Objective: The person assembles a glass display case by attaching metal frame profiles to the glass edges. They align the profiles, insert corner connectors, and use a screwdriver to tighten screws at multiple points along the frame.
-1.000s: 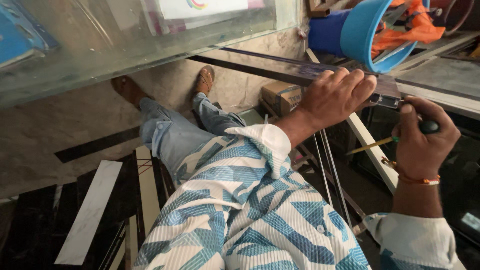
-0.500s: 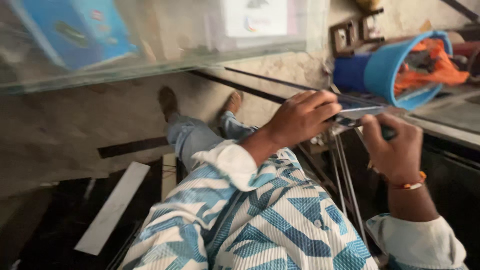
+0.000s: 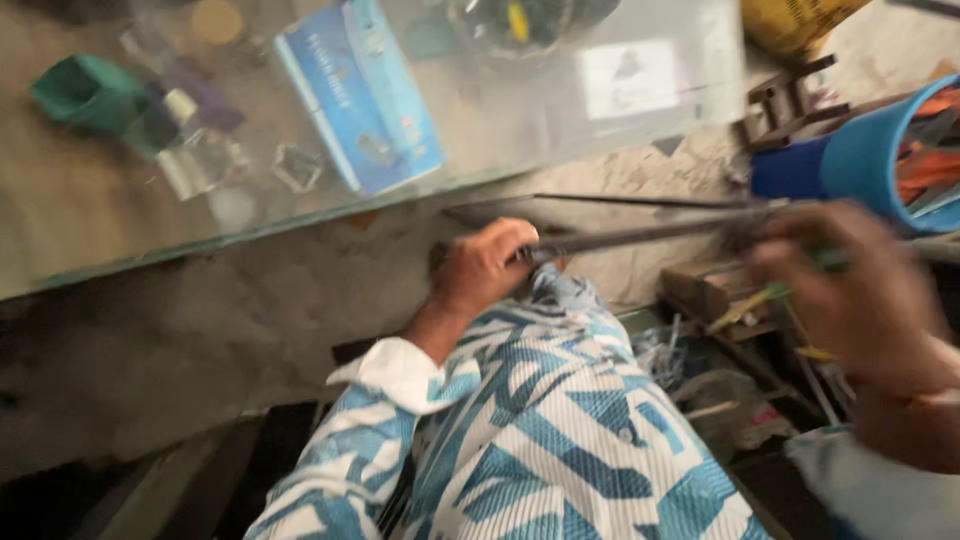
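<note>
My left hand [image 3: 482, 266] is closed around the near end of a long dark metal strip [image 3: 650, 235] that runs off to the right, just under the edge of a glass tabletop [image 3: 250, 240]. My right hand [image 3: 850, 295] is blurred at the right end of the strip. It grips a thin tool with a green handle [image 3: 828, 258]; the tool's tip is lost in the blur. My blue-and-white patterned sleeve [image 3: 500, 430] fills the lower middle.
On the glass top lie a blue box [image 3: 360, 95], a green cup [image 3: 85, 92] and small clear pieces. A blue bucket [image 3: 865, 155] holding orange things lies at the right, with a small wooden stool [image 3: 785, 100] behind it. Scraps and wires lie on the floor [image 3: 700, 370].
The view has swung left, bringing more of the glass top into sight. My left hand now holds the strip further left, away from my right hand, which is blurred by motion.
</note>
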